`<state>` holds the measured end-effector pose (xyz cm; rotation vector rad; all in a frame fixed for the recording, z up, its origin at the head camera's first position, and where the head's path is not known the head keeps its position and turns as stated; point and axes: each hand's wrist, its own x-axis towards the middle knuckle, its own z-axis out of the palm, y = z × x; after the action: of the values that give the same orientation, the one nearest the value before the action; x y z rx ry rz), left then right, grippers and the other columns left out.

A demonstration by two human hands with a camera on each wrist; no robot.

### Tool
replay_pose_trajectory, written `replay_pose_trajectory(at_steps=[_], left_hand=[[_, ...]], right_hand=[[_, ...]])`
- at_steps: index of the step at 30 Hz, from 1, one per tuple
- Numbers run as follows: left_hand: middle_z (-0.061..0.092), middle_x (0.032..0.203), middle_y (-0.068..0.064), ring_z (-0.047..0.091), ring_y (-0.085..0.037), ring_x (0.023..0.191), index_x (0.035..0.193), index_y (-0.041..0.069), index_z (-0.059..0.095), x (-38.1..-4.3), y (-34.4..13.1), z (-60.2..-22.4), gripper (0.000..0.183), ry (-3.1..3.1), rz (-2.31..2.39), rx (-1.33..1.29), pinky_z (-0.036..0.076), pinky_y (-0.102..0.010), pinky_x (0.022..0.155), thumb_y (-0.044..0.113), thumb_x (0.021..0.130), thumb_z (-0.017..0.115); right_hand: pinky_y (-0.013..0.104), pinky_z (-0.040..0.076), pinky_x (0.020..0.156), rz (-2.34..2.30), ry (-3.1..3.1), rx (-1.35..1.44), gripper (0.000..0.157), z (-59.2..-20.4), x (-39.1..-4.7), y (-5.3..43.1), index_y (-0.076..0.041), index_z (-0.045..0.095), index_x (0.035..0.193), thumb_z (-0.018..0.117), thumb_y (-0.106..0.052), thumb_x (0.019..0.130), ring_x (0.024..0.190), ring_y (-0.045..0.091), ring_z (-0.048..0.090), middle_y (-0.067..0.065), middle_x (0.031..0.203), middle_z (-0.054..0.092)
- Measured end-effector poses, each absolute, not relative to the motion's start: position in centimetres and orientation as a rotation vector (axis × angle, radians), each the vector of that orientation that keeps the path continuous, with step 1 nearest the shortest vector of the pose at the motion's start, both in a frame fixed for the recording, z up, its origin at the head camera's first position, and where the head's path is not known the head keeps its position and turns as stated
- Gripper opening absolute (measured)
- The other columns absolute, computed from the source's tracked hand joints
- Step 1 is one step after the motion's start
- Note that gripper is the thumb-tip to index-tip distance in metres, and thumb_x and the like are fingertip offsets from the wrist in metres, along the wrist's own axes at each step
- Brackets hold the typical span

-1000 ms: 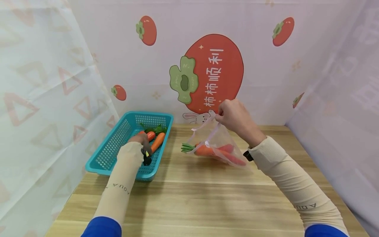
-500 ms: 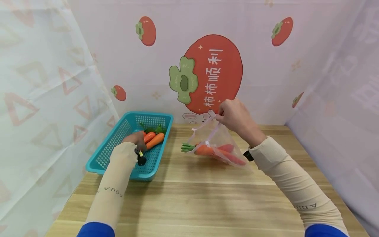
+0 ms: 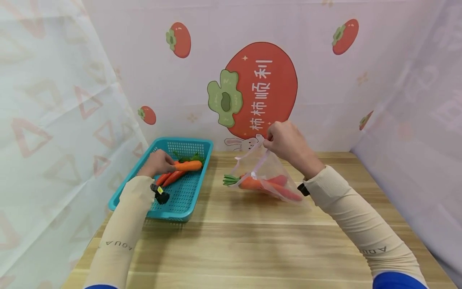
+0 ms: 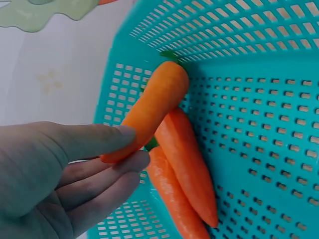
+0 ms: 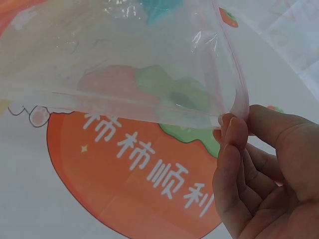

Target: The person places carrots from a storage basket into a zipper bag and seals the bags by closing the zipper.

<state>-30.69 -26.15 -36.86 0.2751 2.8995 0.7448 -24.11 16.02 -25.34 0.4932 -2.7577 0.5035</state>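
Two hands are occupied, one at each side of the wooden surface (image 3: pixel 252 249), which has pale, streaky grain; the left hand (image 4: pixel 45 169) pinches an orange carrot (image 4: pixel 157 99) near its narrower end, the thumb lying on one side and the fingers clamped on the other; this carrot is smooth and matt, with a thick rounded end pointing away from the palm. It is within the turquoise basket (image 4: pixel 264 134), above two tapered orange-red vegetables (image 4: pixel 184 159) which lie side by side; whether it touches them cannot be told. The basket is of plastic, oblong, with rows of small holes in its walls and floor; some green leaves (image 3: pixel 196 158) show at its far end.

The right hand (image 5: pixel 279 179) has its fingers together, clamped on the pinkish edge of a translucent bag (image 5: pixel 129 69), thin, glossy and slightly wrinkled; its upper part is drawn upward into a peak, while the loaded lower part is down at the surface; inside are long orange and reddish vegetables (image 3: pixel 254 184), and one green stringy top (image 3: pixel 230 180) sticks out past the edge.
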Motion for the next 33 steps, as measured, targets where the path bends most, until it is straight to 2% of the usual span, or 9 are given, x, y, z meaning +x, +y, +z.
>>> replay_pose_trajectory(at_steps=[2, 5, 11, 18, 24, 33], left_hand=[[0.078, 0.107, -0.024, 0.069, -0.029, 0.085, 0.112, -0.005, 0.080, -30.7, -26.2, -36.6, 0.024, 2.936, 0.759, 0.270, 0.061, -0.037, 0.070, 0.013, 0.097, 0.074], [0.078, 0.108, -0.024, 0.069, -0.032, 0.090, 0.111, -0.003, 0.080, -30.5, -26.4, -36.2, 0.024, 2.983, 0.779, 0.274, 0.061, -0.039, 0.072, 0.015, 0.097, 0.075], [0.078, 0.105, -0.026, 0.070, -0.034, 0.088, 0.106, -0.006, 0.081, -29.8, -27.2, -35.9, 0.022, 3.051, 0.825, 0.338, 0.062, -0.042, 0.072, 0.012, 0.096, 0.076], [0.078, 0.106, -0.024, 0.066, -0.033, 0.091, 0.109, -0.004, 0.081, -28.9, -27.9, -35.0, 0.024, 3.084, 0.814, 0.339, 0.061, -0.039, 0.072, 0.017, 0.097, 0.077], [0.079, 0.104, -0.024, 0.070, -0.030, 0.087, 0.109, -0.003, 0.081, -28.2, -27.9, -34.1, 0.025, 3.093, 0.832, 0.382, 0.062, -0.038, 0.071, 0.018, 0.097, 0.078], [0.079, 0.108, -0.025, 0.075, -0.034, 0.094, 0.115, -0.002, 0.079, -26.9, -27.8, -33.0, 0.028, 3.087, 0.879, 0.354, 0.063, -0.041, 0.077, 0.020, 0.099, 0.076]], right_hand=[[0.032, 0.045, 0.057, 0.505, -2.757, 0.495, 0.019, -25.3, -24.1, 16.0, -0.003, 0.077, 0.076, 0.072, -0.010, 0.093, 0.060, 0.021, 0.057, 0.010, 0.073, 0.074], [0.031, 0.044, 0.056, 0.506, -2.755, 0.494, 0.020, -25.3, -24.1, 16.0, -0.003, 0.077, 0.075, 0.072, -0.010, 0.093, 0.059, 0.020, 0.056, 0.010, 0.072, 0.073], [0.031, 0.042, 0.055, 0.492, -2.755, 0.504, 0.022, -25.3, -24.0, 15.9, -0.005, 0.075, 0.071, 0.070, -0.010, 0.093, 0.057, 0.019, 0.053, 0.008, 0.066, 0.069], [0.033, 0.048, 0.058, 0.506, -2.746, 0.505, 0.019, -25.3, -24.0, 16.1, -0.003, 0.077, 0.077, 0.072, -0.010, 0.093, 0.061, 0.022, 0.059, 0.010, 0.074, 0.074], [0.037, 0.054, 0.063, 0.508, -2.746, 0.482, 0.015, -25.2, -23.8, 16.3, -0.001, 0.079, 0.084, 0.074, -0.011, 0.093, 0.068, 0.025, 0.064, 0.014, 0.082, 0.077], [0.035, 0.054, 0.062, 0.519, -2.756, 0.476, 0.015, -25.3, -23.6, 16.2, -0.001, 0.080, 0.085, 0.075, -0.012, 0.094, 0.067, 0.024, 0.064, 0.013, 0.083, 0.078]])
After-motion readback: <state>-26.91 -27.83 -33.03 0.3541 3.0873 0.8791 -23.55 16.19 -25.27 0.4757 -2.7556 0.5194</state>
